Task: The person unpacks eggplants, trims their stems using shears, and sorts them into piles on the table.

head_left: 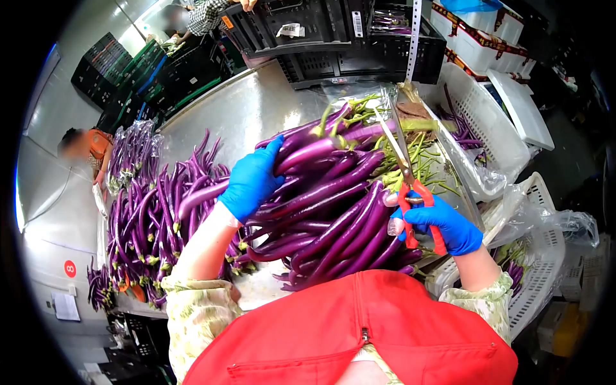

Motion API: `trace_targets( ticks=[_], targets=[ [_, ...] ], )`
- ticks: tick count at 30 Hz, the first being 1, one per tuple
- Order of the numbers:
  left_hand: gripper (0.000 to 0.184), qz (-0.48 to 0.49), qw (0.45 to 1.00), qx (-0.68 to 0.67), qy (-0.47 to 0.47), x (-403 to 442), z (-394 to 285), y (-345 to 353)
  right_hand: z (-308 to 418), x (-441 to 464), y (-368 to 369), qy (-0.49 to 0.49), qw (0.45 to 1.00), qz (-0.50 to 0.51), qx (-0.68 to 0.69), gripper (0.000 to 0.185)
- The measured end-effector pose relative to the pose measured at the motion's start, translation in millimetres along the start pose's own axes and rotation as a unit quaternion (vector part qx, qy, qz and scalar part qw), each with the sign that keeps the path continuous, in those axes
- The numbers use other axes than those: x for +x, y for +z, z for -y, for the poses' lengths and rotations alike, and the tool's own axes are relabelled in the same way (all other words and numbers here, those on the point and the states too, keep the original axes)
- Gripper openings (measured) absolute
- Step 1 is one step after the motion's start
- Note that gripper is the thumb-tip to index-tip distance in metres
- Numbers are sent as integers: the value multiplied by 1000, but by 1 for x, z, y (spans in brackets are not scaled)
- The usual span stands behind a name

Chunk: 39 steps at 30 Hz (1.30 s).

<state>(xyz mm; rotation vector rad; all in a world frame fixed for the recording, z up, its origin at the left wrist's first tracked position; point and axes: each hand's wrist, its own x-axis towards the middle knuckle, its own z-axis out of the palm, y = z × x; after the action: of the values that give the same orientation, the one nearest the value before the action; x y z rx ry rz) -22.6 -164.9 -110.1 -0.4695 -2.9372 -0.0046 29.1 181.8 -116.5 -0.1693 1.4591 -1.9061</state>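
My left hand point(253, 181), in a blue glove, is closed around a long purple eggplant point(309, 154). One end points left past my wrist and its green stem end points toward the scissors. My right hand point(444, 224), also gloved in blue, grips scissors point(404, 168) by their red-orange handles. The blades are spread apart and point up and away over the stems. Beneath both hands lies a heap of glossy eggplants point(340, 247), stem ends mostly to the right. Cut green stems point(420, 160) are scattered beside the scissors.
Another eggplant pile point(147, 224) lies on the metal table point(240, 109) at left, with plastic-wrapped bundles point(133, 151) behind. Black crates point(301, 32) stand at the back. White baskets point(494, 128) and foam boxes point(481, 38) flank the right. A person in orange point(99, 144) is at far left.
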Motion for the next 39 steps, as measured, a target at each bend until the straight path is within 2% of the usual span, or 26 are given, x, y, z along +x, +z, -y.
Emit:
trace_targets(
  ticks=[1,5,6,7,9,11,13,15,16,17,19,23,27,29,33,36,39],
  targets=[
    [72,-22,1000,-2,-11,0,0,0,-3,0,-2,-6,1000,-6,11,62],
    [75,-120,981,115,104,-4,-3,-18,-5,-5,-10,-2,999,-24,30,62],
    [76,-115,983,109,94,-3,1,-16,-6,-5,-14,18,996,-21,85,45],
    [73,-86,986,113,91,-5,2,-19,-4,-3,-16,14,995,-9,94,42],
    [72,-42,994,73,72,-9,-3,-35,-6,6,-19,17,988,19,149,42],
    [72,-73,992,-88,45,-13,2,-46,-4,10,-16,18,981,-7,195,42],
    [69,-15,970,-236,-54,-17,4,-55,-4,10,-21,32,986,22,162,44],
    [71,10,926,-371,-76,-22,11,-52,-6,9,-18,38,992,30,115,45],
    [72,37,896,-425,-120,-25,7,-58,-1,6,-10,23,999,3,23,46],
    [72,37,884,-445,-135,-27,6,-58,9,-2,4,-5,999,-18,-26,47],
    [72,36,859,-486,-159,-29,7,-56,17,-4,18,23,995,-29,-88,53],
    [71,49,829,-535,-154,-30,5,-56,17,1,21,44,986,7,-160,57],
    [74,48,808,-568,-147,-33,2,-66,16,-2,15,56,990,12,-132,54],
    [75,45,791,-586,-167,-36,0,-75,31,-13,14,83,982,0,-168,52],
    [80,44,808,-570,-143,-38,-1,-82,32,-15,5,75,975,-15,-210,49],
    [81,91,795,-582,-147,-37,-15,-90,39,-13,6,76,961,-20,-265,51],
    [79,119,815,-557,-108,-38,-17,-82,36,-10,5,43,955,-14,-293,53]
  ],
)
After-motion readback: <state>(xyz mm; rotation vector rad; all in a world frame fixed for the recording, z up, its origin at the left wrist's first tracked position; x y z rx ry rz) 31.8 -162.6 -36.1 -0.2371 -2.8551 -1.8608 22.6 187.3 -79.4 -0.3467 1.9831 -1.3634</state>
